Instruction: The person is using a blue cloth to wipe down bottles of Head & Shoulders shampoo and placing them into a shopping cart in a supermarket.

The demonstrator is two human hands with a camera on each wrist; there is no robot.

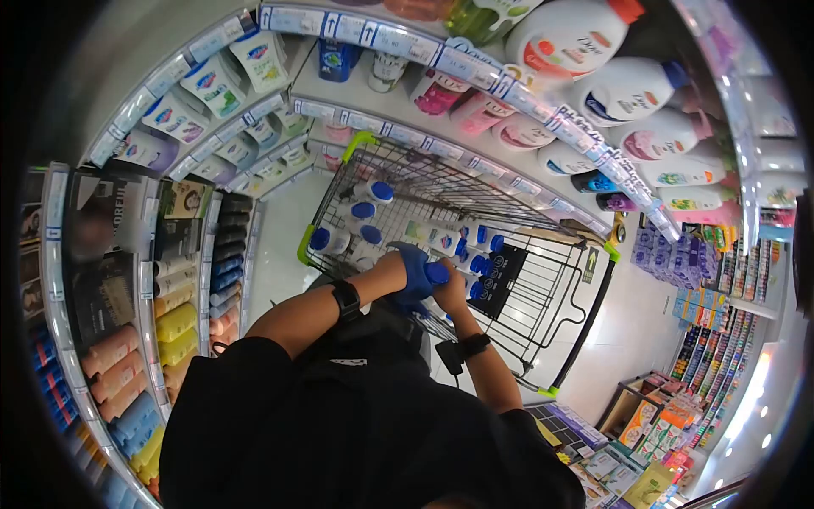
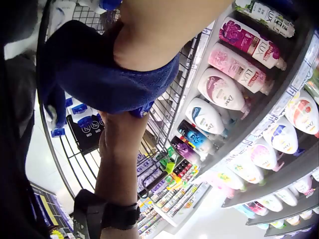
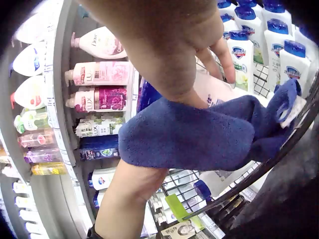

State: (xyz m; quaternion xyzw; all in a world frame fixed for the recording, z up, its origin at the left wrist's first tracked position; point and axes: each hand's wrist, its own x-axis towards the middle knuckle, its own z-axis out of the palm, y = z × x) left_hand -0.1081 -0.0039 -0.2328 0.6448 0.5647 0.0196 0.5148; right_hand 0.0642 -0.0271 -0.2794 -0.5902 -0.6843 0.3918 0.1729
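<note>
A blue cloth (image 1: 413, 276) covers most of my left hand (image 1: 392, 270), leaving its fingers hidden. In the right wrist view the same cloth (image 3: 194, 137) wraps along a white bottle (image 3: 212, 87) that lies on its side. My right hand (image 1: 452, 291) grips this bottle, its thumb and fingers on either side of the body in the right wrist view. The blue cap (image 1: 437, 272) shows between the two hands. Both hands are over the near side of a wire shopping cart (image 1: 415, 174). Inside it stand several white bottles with blue caps (image 3: 241, 57).
Shelves of pump bottles (image 1: 483, 110) curve around the cart's far side. More shelves with coloured packs (image 1: 176, 322) stand at the left. A black sign (image 1: 502, 282) hangs in the cart beside the bottles. Boxed goods (image 1: 640, 428) are stacked at the lower right.
</note>
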